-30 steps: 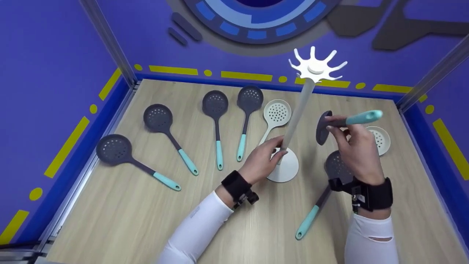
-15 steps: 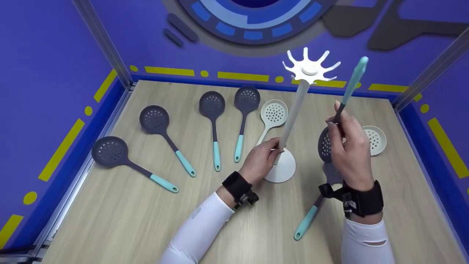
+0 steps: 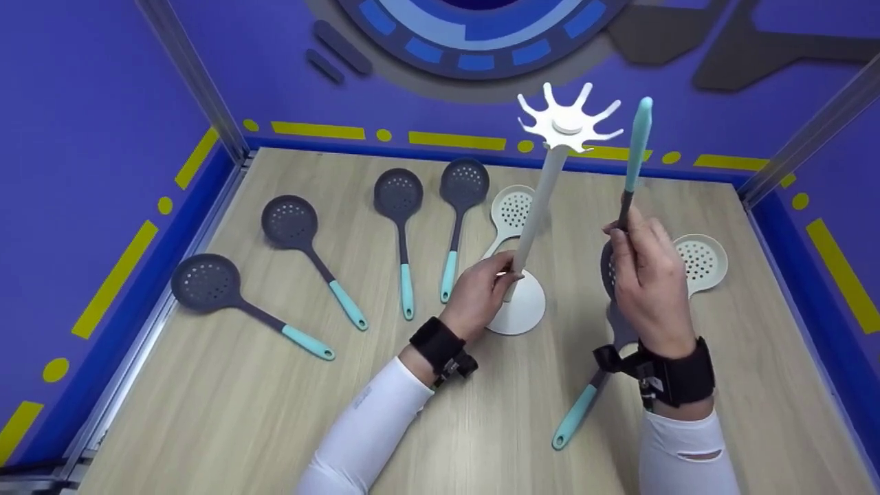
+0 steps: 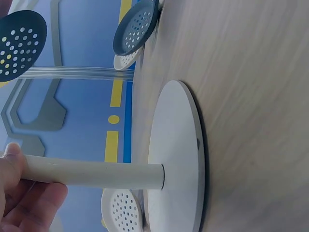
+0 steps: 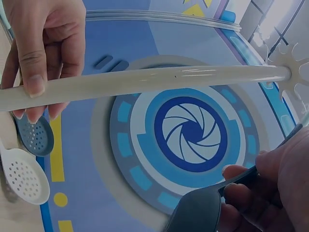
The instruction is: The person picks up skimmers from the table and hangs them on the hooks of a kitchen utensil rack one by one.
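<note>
My left hand (image 3: 478,295) grips the lower pole of a white utensil stand (image 3: 540,199), just above its round base. The base (image 4: 176,140) rests on the table in the left wrist view. At the top, a ring of prong-like hooks (image 3: 567,122) spreads out with nothing hanging on it. Right of the pole, my right hand (image 3: 653,289) pinches a dark grey skimmer (image 3: 639,141) by the neck. Its teal handle points up and its perforated head (image 4: 21,46) hangs down, partly hidden behind the fingers in the head view. The skimmer and stand are apart.
Several dark skimmers with teal handles lie on the left and back of the table (image 3: 440,426), one being a skimmer (image 3: 206,283) at far left. A white skimmer (image 3: 512,210) lies behind the stand, another white skimmer (image 3: 700,261) at right. Beneath my right hand lies a dark skimmer (image 3: 576,416).
My right hand has turned the skimmer from level to upright, handle up, and moved slightly left. The stand, still in my left hand, has shifted a little left.
</note>
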Action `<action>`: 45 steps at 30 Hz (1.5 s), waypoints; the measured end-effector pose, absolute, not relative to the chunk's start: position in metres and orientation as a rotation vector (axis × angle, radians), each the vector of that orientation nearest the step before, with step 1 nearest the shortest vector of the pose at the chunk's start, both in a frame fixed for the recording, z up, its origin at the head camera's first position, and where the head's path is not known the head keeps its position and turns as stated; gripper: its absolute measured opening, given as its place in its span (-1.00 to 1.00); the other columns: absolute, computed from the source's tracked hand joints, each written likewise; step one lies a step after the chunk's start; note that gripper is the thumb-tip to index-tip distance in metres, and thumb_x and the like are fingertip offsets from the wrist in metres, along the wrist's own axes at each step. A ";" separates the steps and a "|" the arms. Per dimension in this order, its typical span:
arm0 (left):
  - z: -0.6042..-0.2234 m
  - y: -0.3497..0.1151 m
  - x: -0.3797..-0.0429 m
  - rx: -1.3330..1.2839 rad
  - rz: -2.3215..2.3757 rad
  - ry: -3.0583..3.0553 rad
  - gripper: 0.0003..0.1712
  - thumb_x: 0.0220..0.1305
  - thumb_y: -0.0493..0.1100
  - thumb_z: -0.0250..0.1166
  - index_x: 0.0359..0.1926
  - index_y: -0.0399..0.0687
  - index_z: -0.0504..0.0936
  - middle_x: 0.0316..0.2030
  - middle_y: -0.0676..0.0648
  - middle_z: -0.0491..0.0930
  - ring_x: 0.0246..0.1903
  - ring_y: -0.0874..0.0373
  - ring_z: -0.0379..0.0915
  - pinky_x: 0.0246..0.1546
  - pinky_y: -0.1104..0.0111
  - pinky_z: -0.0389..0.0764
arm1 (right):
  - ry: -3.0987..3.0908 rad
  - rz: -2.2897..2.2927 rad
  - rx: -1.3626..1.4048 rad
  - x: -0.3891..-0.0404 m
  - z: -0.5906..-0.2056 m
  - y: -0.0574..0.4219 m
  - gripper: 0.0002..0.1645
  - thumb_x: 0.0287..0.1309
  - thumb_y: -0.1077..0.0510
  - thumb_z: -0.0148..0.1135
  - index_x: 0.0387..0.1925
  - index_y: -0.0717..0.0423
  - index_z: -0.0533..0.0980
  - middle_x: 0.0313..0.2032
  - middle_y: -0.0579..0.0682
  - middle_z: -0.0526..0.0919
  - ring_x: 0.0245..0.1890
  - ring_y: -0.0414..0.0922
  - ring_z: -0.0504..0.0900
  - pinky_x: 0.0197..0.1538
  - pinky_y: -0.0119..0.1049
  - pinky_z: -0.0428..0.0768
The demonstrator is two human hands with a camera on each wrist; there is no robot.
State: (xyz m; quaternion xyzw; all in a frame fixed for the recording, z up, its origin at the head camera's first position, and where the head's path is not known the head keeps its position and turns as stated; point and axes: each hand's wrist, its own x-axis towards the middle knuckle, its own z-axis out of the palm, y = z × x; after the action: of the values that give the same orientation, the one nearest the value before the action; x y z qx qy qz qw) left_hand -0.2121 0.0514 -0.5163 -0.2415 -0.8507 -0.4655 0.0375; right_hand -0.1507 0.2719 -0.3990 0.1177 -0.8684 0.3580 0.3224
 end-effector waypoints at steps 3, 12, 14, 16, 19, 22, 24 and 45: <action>-0.517 0.052 -0.213 -0.723 -1.418 -2.592 -0.69 0.49 -0.02 0.22 0.17 0.09 0.59 0.01 0.06 0.71 0.04 0.31 0.64 -0.06 0.45 0.67 | -2.258 0.937 0.337 -0.150 -0.399 0.271 -0.62 0.53 0.20 0.03 0.27 0.05 0.55 -0.25 0.12 0.57 -0.28 -0.25 0.39 -0.23 -0.46 0.31; -0.518 0.052 -0.213 -0.691 -1.426 -2.571 -0.69 0.47 -0.01 0.23 0.15 0.08 0.60 0.00 0.06 0.72 0.03 0.31 0.65 -0.05 0.46 0.67 | -2.254 0.921 0.351 -0.147 -0.399 0.271 -0.53 0.49 0.25 0.09 0.36 0.00 0.50 -0.23 0.12 0.58 -0.26 -0.27 0.39 -0.21 -0.49 0.32; -0.518 0.052 -0.213 -0.686 -1.434 -2.572 -0.69 0.48 0.00 0.23 0.15 0.07 0.60 0.00 0.05 0.72 0.04 0.30 0.65 -0.04 0.46 0.66 | -2.261 0.918 0.353 -0.148 -0.399 0.272 -0.50 0.48 0.25 0.11 0.38 -0.04 0.48 -0.25 0.11 0.57 -0.29 -0.27 0.38 -0.24 -0.50 0.31; -0.518 0.052 -0.213 -0.684 -1.440 -2.568 -0.70 0.48 -0.01 0.23 0.13 0.05 0.60 -0.01 0.04 0.72 0.03 0.29 0.65 -0.04 0.46 0.67 | -2.268 0.918 0.355 -0.148 -0.399 0.272 -0.48 0.47 0.24 0.14 0.39 -0.08 0.47 -0.28 0.09 0.55 -0.32 -0.26 0.37 -0.26 -0.49 0.29; -0.518 0.051 -0.214 -0.676 -1.448 -2.570 -0.71 0.47 0.00 0.24 0.10 0.05 0.61 -0.03 0.04 0.72 0.02 0.30 0.64 -0.05 0.47 0.67 | -2.289 0.910 0.361 -0.148 -0.399 0.271 -0.46 0.46 0.22 0.15 0.41 -0.10 0.45 -0.30 0.07 0.54 -0.34 -0.27 0.36 -0.29 -0.50 0.29; -0.519 0.051 -0.214 -0.672 -1.460 -2.569 -0.73 0.46 -0.01 0.25 0.08 0.05 0.62 -0.03 0.04 0.72 0.02 0.29 0.64 -0.05 0.47 0.67 | -2.306 0.908 0.375 -0.148 -0.400 0.270 -0.48 0.46 0.21 0.15 0.39 -0.05 0.47 -0.30 0.07 0.56 -0.34 -0.27 0.39 -0.27 -0.53 0.33; -0.519 0.050 -0.214 -0.670 -1.462 -2.572 -0.73 0.46 0.00 0.25 0.08 0.05 0.62 -0.03 0.04 0.72 0.03 0.29 0.64 -0.04 0.46 0.67 | -2.315 0.906 0.387 -0.149 -0.401 0.270 -0.50 0.46 0.22 0.16 0.37 -0.01 0.49 -0.28 0.06 0.59 -0.32 -0.26 0.42 -0.25 -0.56 0.36; -0.519 0.051 -0.215 -0.656 -1.482 -2.607 -0.71 0.46 0.04 0.24 0.11 0.12 0.59 -0.02 0.07 0.70 0.02 0.31 0.63 -0.05 0.47 0.68 | -2.408 0.885 0.406 -0.149 -0.406 0.258 -0.63 0.45 0.12 0.20 0.23 -0.07 0.59 -0.23 -0.10 0.72 -0.30 -0.32 0.56 -0.33 -0.61 0.42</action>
State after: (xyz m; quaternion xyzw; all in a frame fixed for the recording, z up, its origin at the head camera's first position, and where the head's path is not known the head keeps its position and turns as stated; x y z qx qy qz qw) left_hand -0.2148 0.0511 -0.5192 -0.2136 -0.8487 -0.4825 0.0361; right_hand -0.1486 0.2580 -0.4060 0.1506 -0.8930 0.3282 0.2686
